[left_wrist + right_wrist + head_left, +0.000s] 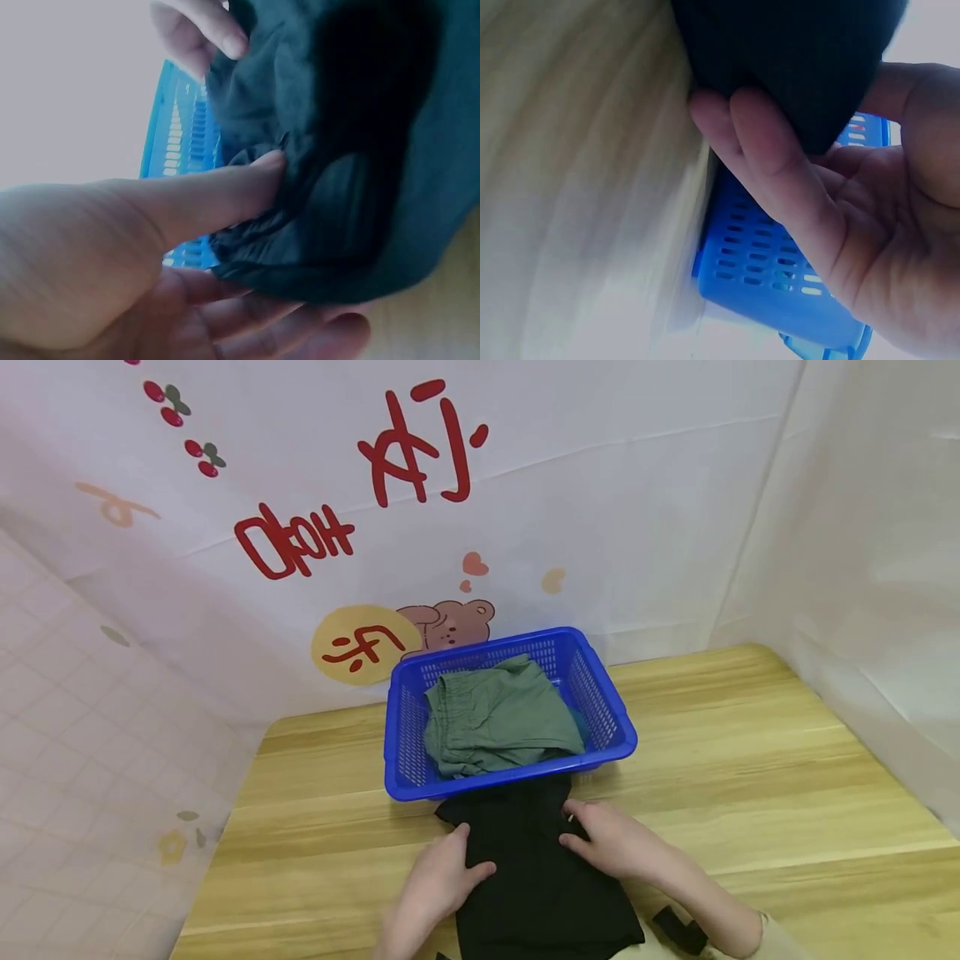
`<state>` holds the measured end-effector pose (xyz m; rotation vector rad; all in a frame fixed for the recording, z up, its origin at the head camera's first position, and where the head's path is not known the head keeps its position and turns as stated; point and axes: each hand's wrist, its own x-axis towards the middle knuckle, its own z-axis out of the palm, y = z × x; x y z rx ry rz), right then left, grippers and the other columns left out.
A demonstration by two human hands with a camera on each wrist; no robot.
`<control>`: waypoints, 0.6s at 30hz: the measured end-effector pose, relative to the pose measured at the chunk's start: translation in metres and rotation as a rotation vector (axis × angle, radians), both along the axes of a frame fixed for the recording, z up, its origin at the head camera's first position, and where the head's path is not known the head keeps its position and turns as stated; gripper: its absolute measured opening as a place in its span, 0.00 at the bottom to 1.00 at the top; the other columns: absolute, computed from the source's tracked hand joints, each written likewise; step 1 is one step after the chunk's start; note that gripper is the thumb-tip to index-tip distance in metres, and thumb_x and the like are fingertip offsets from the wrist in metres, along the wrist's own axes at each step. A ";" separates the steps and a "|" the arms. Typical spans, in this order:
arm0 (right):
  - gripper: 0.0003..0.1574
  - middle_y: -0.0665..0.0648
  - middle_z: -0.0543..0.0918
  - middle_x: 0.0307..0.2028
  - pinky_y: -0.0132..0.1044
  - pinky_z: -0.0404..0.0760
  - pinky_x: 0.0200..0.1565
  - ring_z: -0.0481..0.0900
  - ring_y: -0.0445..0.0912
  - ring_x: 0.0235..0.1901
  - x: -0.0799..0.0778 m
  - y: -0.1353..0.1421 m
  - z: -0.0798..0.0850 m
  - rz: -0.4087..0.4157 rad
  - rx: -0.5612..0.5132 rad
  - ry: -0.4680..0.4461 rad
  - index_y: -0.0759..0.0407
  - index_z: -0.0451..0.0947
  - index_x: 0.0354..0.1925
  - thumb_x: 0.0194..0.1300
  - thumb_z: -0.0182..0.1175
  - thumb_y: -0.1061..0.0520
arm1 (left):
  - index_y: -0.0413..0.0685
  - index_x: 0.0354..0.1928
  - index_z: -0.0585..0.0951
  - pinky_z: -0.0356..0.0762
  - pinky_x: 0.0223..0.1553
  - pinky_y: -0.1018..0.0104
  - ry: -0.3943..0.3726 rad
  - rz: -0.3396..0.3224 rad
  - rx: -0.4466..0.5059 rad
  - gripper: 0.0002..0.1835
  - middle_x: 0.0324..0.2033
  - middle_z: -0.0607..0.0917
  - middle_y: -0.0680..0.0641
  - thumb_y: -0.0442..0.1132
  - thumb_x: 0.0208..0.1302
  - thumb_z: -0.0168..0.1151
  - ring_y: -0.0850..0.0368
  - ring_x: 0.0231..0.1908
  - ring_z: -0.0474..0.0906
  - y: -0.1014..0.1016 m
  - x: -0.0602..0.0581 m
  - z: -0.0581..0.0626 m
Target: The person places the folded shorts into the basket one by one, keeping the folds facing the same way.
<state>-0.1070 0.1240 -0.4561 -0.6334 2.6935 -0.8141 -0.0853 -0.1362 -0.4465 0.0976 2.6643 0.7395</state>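
Note:
A black garment [536, 893] lies spread in front of the basket in the head view, its far end right at the basket's front wall. My left hand [444, 870] grips its left side. Up close in the left wrist view, the thumb [217, 195] presses on gathered, wrinkled fabric [262, 232] while the other fingers go beneath the edge. On the opposite side, my right hand [613, 839] holds the garment's right edge. The right wrist view has its fingers [772, 142] under a hanging corner of the dark cloth [795, 60], the thumb partly hidden behind it.
Beyond the garment, a blue plastic basket [393, 735] with slotted walls holds folded green clothing [502, 714]. It stands on a wood-grain table [720, 752] near a white printed backdrop [600, 502]. A small black strap-like piece [680, 932] is by the right forearm.

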 end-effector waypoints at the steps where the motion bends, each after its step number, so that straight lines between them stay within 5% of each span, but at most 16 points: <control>1: 0.19 0.55 0.88 0.39 0.47 0.84 0.41 0.87 0.49 0.40 0.000 0.000 -0.001 0.003 0.006 0.010 0.63 0.80 0.50 0.70 0.69 0.52 | 0.25 0.67 0.74 0.79 0.62 0.36 0.005 0.007 0.013 0.38 0.62 0.82 0.26 0.46 0.65 0.75 0.29 0.61 0.82 0.002 0.000 -0.003; 11: 0.15 0.49 0.84 0.32 0.40 0.79 0.34 0.82 0.42 0.33 0.003 0.000 -0.003 0.018 0.013 0.061 0.58 0.76 0.44 0.66 0.72 0.57 | 0.34 0.72 0.72 0.78 0.67 0.39 0.070 0.009 0.099 0.41 0.68 0.80 0.31 0.55 0.68 0.71 0.34 0.67 0.79 0.000 -0.009 -0.064; 15: 0.15 0.52 0.87 0.36 0.42 0.83 0.37 0.86 0.46 0.37 0.001 -0.001 0.001 0.014 0.002 0.046 0.56 0.77 0.45 0.65 0.73 0.59 | 0.37 0.75 0.71 0.75 0.70 0.40 0.033 0.016 0.125 0.42 0.71 0.78 0.34 0.56 0.68 0.70 0.36 0.70 0.76 -0.004 -0.009 -0.061; 18: 0.14 0.48 0.83 0.31 0.37 0.78 0.34 0.80 0.41 0.32 0.001 -0.001 0.005 0.042 -0.013 0.049 0.54 0.75 0.41 0.64 0.72 0.60 | 0.33 0.74 0.70 0.74 0.71 0.37 0.000 0.007 0.165 0.41 0.70 0.77 0.31 0.51 0.69 0.71 0.34 0.70 0.75 -0.002 -0.003 -0.036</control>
